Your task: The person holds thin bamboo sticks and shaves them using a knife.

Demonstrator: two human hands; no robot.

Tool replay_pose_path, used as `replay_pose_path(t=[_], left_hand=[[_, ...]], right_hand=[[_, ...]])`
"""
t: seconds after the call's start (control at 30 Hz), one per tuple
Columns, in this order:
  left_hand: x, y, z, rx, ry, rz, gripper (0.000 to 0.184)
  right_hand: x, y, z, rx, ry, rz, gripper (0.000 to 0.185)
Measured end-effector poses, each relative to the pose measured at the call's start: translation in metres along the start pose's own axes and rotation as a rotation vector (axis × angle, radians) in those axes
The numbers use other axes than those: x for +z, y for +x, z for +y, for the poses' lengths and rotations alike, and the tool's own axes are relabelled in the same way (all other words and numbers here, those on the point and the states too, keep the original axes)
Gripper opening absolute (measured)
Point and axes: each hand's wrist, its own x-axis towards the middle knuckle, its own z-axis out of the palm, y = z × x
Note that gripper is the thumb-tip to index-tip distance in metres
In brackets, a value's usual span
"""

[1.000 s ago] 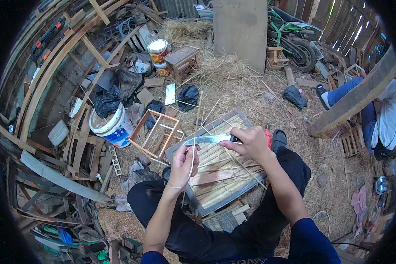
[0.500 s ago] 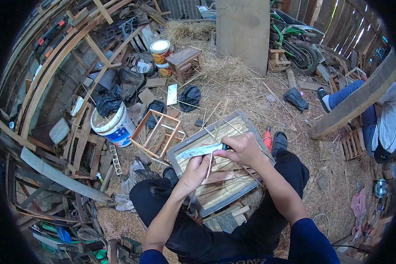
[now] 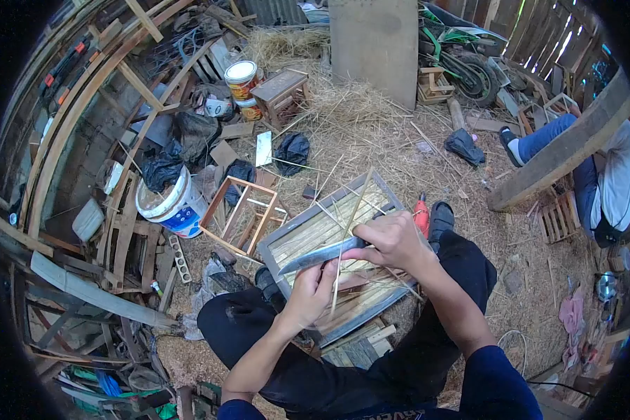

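The head-worn camera looks forward and down.

Soft daylight, glare through plank wall [image 3: 541, 35], fisheye bowing, black corners, edges perhaps blurred

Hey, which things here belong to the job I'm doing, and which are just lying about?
Likely part of the job:
Knife, in your right hand
Thin strip, at the blade
Slatted board, underneath

Apparently just lying about:
White-and-blue bucket
Wooden stool
Pink cloth
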Motion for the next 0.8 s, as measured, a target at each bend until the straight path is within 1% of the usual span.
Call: replay_pose_path(t=[0.2, 0.23, 0.3, 0.33, 0.37, 0.43, 0.5, 0.57, 0.6, 0.7, 0.73, 0.8], left_hand=[[0.005, -0.010, -0.002, -0.086, -0.122, -0.007, 0.027], [0.005, -0.010, -0.001, -0.072, -0.133, 0.000, 0.026], [0.002, -0.013, 0.006, -0.048, -0.155, 0.016, 0.025], [-0.005, -0.018, 0.008, -0.149, -0.204, -0.034, 0.023], [-0.007, -0.019, 0.005, -0.128, -0.211, -0.049, 0.023], [-0.006, -0.017, -0.005, -0.087, -0.234, -0.081, 0.023], [-0.008, -0.016, -0.009, -0.113, -0.204, -0.097, 0.023], [-0.013, -0.019, -0.016, -0.133, -0.192, -0.138, 0.024], [-0.015, -0.018, -0.021, -0.111, -0.160, -0.152, 0.025], [-0.019, -0.018, -0.030, -0.260, -0.326, -0.189, 0.024], [-0.015, -0.017, -0.029, -0.243, -0.376, -0.160, 0.028], [-0.015, -0.012, -0.019, -0.236, -0.448, -0.153, 0.029]], right_hand=[[-0.004, -0.005, 0.000, -0.005, -0.061, 0.002, 0.046], [-0.006, -0.006, 0.001, -0.003, -0.068, -0.008, 0.046], [-0.009, -0.014, 0.014, 0.115, -0.095, 0.033, 0.046], [-0.015, -0.018, 0.024, 0.173, -0.113, 0.057, 0.046], [-0.028, -0.022, 0.035, 0.271, -0.176, 0.069, 0.044], [-0.035, -0.032, 0.046, 0.267, -0.230, 0.050, 0.043], [-0.035, -0.041, 0.045, 0.287, -0.241, 0.016, 0.042], [-0.027, -0.048, 0.038, 0.309, -0.214, -0.004, 0.042], [-0.025, -0.052, 0.035, 0.316, -0.191, -0.017, 0.041], [-0.021, -0.053, 0.031, 0.293, -0.148, -0.049, 0.042], [-0.019, -0.052, 0.027, 0.279, -0.131, -0.057, 0.042], [-0.014, -0.046, 0.019, 0.252, -0.106, -0.064, 0.043]])
